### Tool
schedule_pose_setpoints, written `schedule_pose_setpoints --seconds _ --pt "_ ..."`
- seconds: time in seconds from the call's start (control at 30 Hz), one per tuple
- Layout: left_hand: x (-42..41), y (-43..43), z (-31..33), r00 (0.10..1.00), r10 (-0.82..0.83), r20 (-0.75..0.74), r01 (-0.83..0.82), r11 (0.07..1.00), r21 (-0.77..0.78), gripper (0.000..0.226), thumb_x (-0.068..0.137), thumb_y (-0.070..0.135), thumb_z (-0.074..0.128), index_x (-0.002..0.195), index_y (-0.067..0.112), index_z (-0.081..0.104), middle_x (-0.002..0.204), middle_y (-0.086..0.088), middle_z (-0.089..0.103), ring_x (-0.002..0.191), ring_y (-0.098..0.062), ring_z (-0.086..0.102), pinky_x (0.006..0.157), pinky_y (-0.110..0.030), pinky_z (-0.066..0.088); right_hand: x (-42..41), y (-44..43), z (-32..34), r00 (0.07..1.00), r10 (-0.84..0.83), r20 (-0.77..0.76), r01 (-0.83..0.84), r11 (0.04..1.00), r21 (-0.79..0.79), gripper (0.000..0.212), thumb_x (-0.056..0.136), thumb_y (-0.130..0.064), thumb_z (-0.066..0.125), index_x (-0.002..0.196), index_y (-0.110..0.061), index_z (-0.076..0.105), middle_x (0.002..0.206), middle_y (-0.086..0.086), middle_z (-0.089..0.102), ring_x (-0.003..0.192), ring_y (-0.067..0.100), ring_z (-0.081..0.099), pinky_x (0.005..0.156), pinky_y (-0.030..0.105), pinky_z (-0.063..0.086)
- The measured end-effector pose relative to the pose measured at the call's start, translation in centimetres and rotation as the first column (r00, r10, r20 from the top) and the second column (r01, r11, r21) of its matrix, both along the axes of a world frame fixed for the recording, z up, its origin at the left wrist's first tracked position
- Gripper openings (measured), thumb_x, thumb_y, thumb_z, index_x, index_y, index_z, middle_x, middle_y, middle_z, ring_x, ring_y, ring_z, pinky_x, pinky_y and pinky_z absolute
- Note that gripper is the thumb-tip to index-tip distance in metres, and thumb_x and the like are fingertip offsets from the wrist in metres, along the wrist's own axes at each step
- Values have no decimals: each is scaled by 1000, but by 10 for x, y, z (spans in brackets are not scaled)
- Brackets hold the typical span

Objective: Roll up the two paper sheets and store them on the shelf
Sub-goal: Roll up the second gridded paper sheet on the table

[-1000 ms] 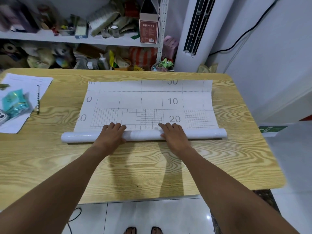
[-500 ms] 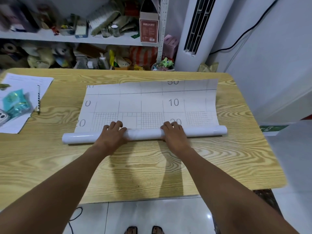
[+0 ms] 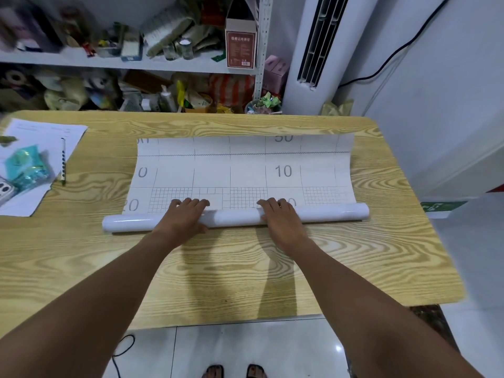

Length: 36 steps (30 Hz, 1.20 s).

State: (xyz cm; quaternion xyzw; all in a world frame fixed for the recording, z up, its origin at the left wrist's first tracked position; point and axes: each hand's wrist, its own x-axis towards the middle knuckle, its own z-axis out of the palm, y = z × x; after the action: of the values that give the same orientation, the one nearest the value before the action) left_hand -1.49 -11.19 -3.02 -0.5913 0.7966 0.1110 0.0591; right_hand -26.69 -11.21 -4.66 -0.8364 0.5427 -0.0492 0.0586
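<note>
Paper: one sheet (image 3: 245, 170), part-rolled, gripped by left hand (image 3: 182, 218) and right hand (image 3: 282, 219).

A cluttered home workroom or storeroom: a metal shelf (image 3: 54, 60) crammed with boxes, jars and bags, a wood-grain desk (image 3: 245, 268) before it, a standing air conditioner (image 3: 297, 91) alongside, and a glossy tiled floor (image 3: 245, 347).

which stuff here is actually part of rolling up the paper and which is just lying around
In the job: grid paper, its roll, left hand and right hand curled over the roll, shelf behind the table.
Lying about: loose white sheet, pen on it, teal packets, standing air conditioner.
</note>
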Motion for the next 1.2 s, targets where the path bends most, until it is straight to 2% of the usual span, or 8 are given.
schedule_pose_setpoints --seconds 0.1,0.2,0.43,0.63,0.8,0.93,1.07,1.2 --pt "2 1 -2 999 -23 -25 22 999 -36 38 88 36 54 119 16 47 117 -2 54 111 -21 43 96 -35 24 0 -1 -2 999 -21 43 21 1000 -3 31 92 -25 53 115 -4 54 109 13 58 93 33 54 87 41 40" --pt "2 4 -6 999 -43 -8 42 996 -82 37 90 31 53 122 13 49 124 -5 47 115 -25 39 96 -38 27 0 -3 -3 998 -24 55 24 1000 -1 34 85 -29 64 105 -4 57 100 11 60 83 31 58 81 39 42" --pt "3 2 -10 996 -46 70 50 997 -57 44 91 9 46 134 18 37 124 -3 42 115 -23 38 94 -35 30 -1 -6 -1 997 -21 69 16 998 65 47 81 -38 66 110 -3 53 109 10 56 89 29 57 89 39 37" --pt "2 4 -9 998 -47 -37 45 998 -51 54 87 -3 39 136 17 33 122 -5 47 112 -25 40 91 -33 30 1 -6 -2 1000 -25 -2 25 999 44 46 83 -37 64 117 -9 51 117 6 50 104 26 46 87 33 34" --pt "0 5 -9 997 -17 -80 13 999 -45 35 95 16 43 130 14 42 128 -8 42 116 -27 37 92 -34 31 2 -6 2 996 -11 -91 12 1000 10 40 90 -35 55 121 -10 52 122 7 50 108 29 45 89 37 34" --pt "-4 4 -3 1000 -4 14 4 1000 -28 52 88 42 53 131 16 41 128 -8 38 116 -26 35 93 -36 31 5 -4 3 993 8 -120 -6 1000 17 34 92 -22 52 125 -12 50 119 7 55 105 30 50 83 39 38" --pt "-1 6 -3 1000 -6 29 7 1000 -11 64 82 43 60 135 18 34 127 -4 38 117 -24 34 91 -35 32 6 -2 4 992 28 -124 -25 999 24 40 90 -10 42 131 -9 41 114 9 58 102 30 52 83 40 41" --pt "1 8 -5 1000 -7 -20 6 1000 -12 47 82 37 61 120 18 41 119 1 44 108 -21 37 80 -31 29 6 0 6 995 22 -98 -22 1000 4 25 95 -16 39 116 -4 48 99 12 61 94 33 54 82 43 39"
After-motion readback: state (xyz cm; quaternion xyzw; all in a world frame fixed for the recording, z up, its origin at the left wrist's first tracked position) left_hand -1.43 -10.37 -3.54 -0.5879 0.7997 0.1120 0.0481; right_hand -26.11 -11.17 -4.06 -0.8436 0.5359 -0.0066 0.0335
